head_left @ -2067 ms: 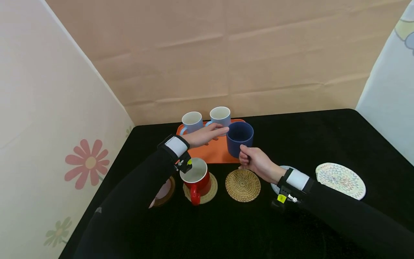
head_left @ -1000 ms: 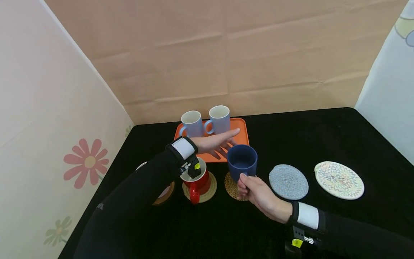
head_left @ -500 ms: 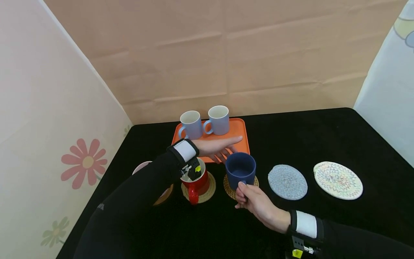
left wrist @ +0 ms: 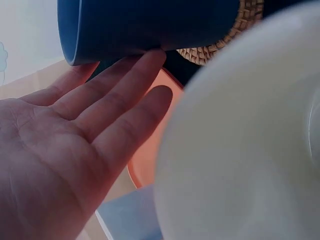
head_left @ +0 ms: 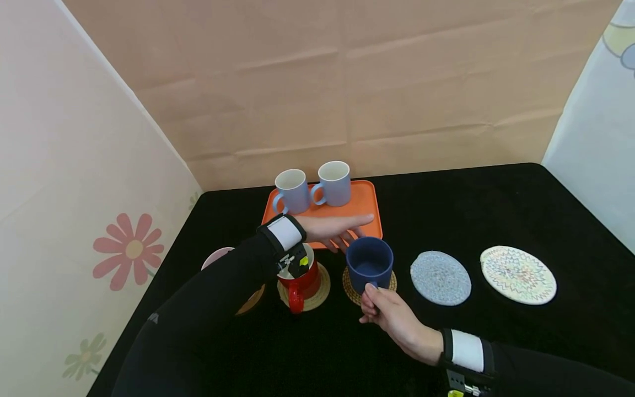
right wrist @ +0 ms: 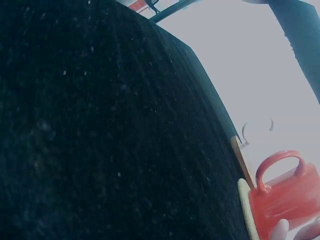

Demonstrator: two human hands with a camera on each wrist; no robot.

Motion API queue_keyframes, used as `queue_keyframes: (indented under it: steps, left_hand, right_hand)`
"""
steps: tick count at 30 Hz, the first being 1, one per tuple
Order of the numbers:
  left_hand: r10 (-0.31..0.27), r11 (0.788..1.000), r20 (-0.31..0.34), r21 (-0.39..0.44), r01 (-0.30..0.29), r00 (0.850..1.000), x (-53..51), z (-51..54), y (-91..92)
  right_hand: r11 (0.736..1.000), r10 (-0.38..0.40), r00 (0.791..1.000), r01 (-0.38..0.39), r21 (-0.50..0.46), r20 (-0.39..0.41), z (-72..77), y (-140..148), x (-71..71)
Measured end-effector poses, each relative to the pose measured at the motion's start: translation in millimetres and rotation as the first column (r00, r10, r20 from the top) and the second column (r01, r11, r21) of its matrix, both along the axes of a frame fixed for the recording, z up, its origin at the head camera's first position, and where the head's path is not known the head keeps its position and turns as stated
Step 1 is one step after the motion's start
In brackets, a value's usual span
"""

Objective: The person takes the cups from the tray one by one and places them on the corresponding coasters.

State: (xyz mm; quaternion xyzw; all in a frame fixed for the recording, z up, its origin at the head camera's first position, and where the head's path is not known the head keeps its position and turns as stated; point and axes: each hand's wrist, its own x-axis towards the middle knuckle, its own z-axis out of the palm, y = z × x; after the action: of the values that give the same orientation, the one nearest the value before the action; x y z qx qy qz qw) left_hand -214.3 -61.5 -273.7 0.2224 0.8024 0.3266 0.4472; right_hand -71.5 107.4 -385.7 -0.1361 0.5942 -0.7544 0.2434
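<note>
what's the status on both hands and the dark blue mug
Right hand grips dark blue mug. Left hand open beside it. Mug upright, looks seated on woven coaster. Red mug close by, not blocking.

Soft light, right wrist view hazy (overexposed)

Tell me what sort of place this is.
Probably a makeshift recording booth rather than a lived-in room: a creased tan backdrop and a white flower-printed side panel border a flat black tabletop.

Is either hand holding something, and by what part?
The right hand holds the dark blue mug by its handle; the left hand, beside the mug, grips nothing.
</note>
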Motion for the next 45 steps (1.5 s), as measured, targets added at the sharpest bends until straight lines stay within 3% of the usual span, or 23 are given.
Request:
queue_keyframes:
  steps: [11, 27, 30, 35, 37, 40, 45]
  left_hand:
    - [-0.028, 1.000, 0.008, 0.001, 0.028, 1.000, 0.3, -0.9, -0.7]
    - [-0.058, 0.998, -0.013, -0.015, 0.058, 0.998, -1.5, -4.5, -2.1]
    - [-0.042, 0.999, -0.029, -0.012, 0.042, 0.999, -1.8, -3.8, -1.6]
    - [-0.077, 0.996, -0.027, -0.042, 0.076, 0.997, -4.4, -4.5, 3.6]
    - [-0.098, 0.994, -0.030, -0.057, 0.096, 0.995, -6.5, -3.3, 5.8]
    - [-0.083, 0.995, -0.076, -0.066, 0.078, 0.994, -12.7, 0.8, 3.4]
    - [0.016, 0.999, -0.207, -0.043, -0.025, 0.978, -36.4, 7.8, -13.0]
  right_hand:
    - [0.999, -0.032, 0.999, 0.032, -0.001, 0.018, -1.5, -5, 2.7]
    - [1.000, -0.002, 0.999, 0.001, -0.014, -0.047, -5.9, -2, 1.5]
    - [1.000, -0.005, 0.999, 0.005, 0.010, -0.034, -5.0, 0, 0.3]
    - [0.995, 0.024, 1.000, -0.023, 0.096, -0.010, -3.2, 9, -3.0]
    - [0.990, 0.047, 0.999, -0.043, 0.137, -0.022, -2.5, 16, -5.1]
    - [0.979, 0.081, 0.995, -0.067, 0.191, -0.065, -1.1, 27, -8.6]
    - [0.939, 0.053, 0.970, 0.032, 0.342, -0.237, 5.1, 48, -17.2]
